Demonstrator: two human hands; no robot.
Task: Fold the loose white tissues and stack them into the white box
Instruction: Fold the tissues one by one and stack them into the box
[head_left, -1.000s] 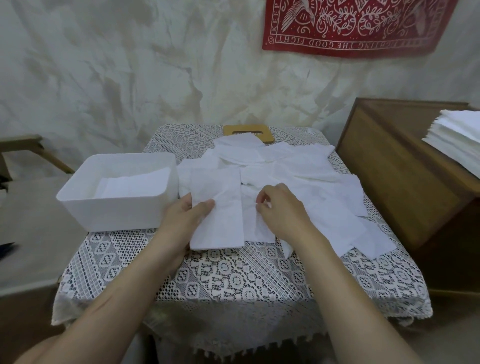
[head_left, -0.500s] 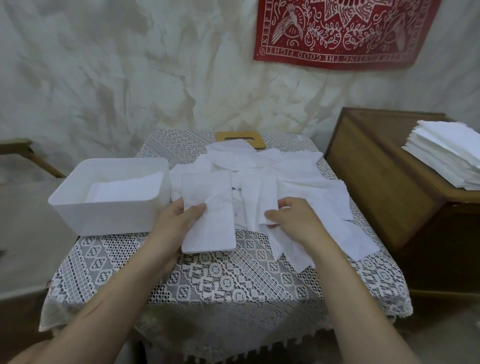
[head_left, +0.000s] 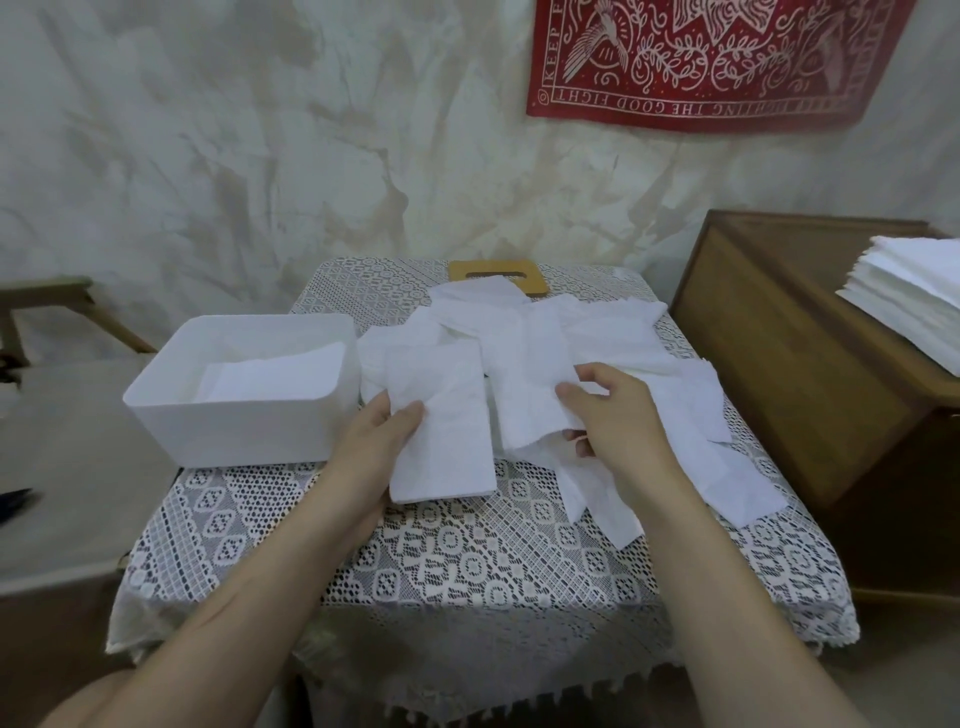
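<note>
The left hand (head_left: 379, 441) is pinching the folded tissue (head_left: 447, 441) by its left edge, thumb on top, just beside the white box (head_left: 234, 431), which is holding folded sheets (head_left: 270, 371) already. The right hand (head_left: 618, 415) is gripping a loose tissue (head_left: 530, 400) off the pile (head_left: 613, 322). I'd be laying the folded one in flat, edges squared, first.

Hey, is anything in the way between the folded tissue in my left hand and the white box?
Nothing visible. The left hand grips the folded tissue just right of the white box, whose top is open, with only stacked tissues lying flat inside. The wooden lid lies well away from it.
</note>
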